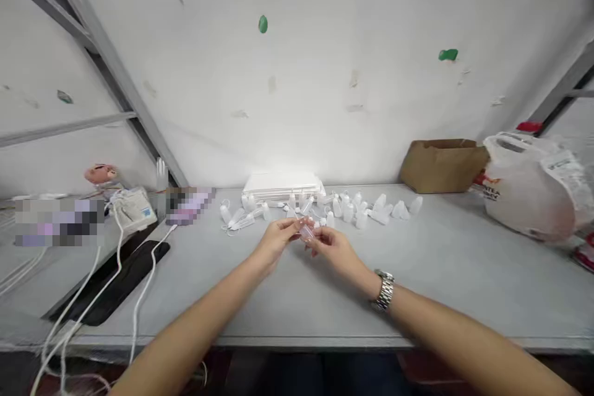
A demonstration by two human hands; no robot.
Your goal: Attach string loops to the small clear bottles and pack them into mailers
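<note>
Both hands meet over the middle of the grey table, holding a small translucent bottle (307, 233) between them. The fingers of my left hand (279, 239) pinch it from the left. From the right, the thumb and fingers of my right hand (335, 250) close on the same bottle; a metal watch (385, 291) is on that wrist. Just beyond the hands lie several small white translucent bottles (348, 211), some with thin cap loops. A stack of white sheets or flat boxes (283, 183) sits behind them against the wall.
A brown cardboard box (443, 167) and a full white plastic bag (529, 192) stand at the right. On the left are a phone (190, 205) with a charging cable, a black mat (120, 284), a white box (134, 210) and several white cables (151, 278). The table's front edge (325, 341) runs below my forearms.
</note>
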